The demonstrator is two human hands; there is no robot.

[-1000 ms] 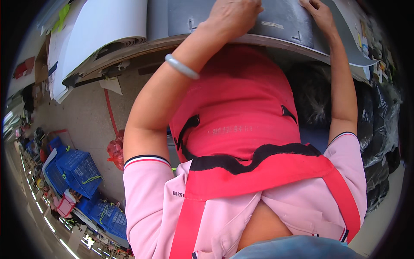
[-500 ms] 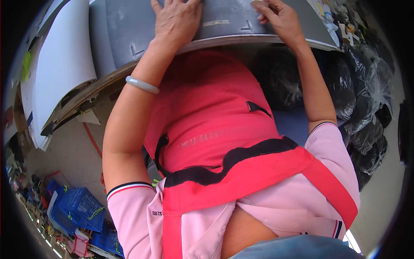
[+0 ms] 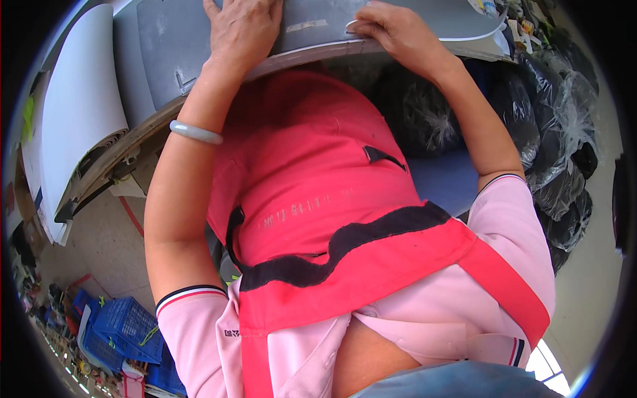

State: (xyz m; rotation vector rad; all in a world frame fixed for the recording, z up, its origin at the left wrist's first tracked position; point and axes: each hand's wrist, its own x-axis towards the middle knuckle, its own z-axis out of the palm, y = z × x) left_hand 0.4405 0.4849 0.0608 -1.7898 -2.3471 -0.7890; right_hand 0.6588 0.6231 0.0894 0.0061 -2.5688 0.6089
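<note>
My left hand (image 3: 247,30) lies flat on a dark grey template sheet (image 3: 174,43) at the top of the view, fingers apart and partly cut off by the frame edge. Between the closed fingers of my right hand (image 3: 398,33) is a small white rounded piece (image 3: 351,27), held close to the sheet's near edge. Most of that piece is hidden by the fingers, so its kind does not show. A pale strip (image 3: 306,25) marks the sheet between both hands. Beneath it is a lighter grey sheet (image 3: 127,63) on the worktable.
A large white roll of sheet material (image 3: 86,86) stands at the left end of the table. Black plastic bags (image 3: 507,113) crowd below and to the right. Blue plastic baskets (image 3: 129,325) sit on the floor at lower left. My red apron (image 3: 312,159) reaches the table edge.
My right hand has come nearer to me and slightly left, bringing the white piece to the sheet's near edge. My left hand stays flat on the sheet. The whole view has shifted a little.
</note>
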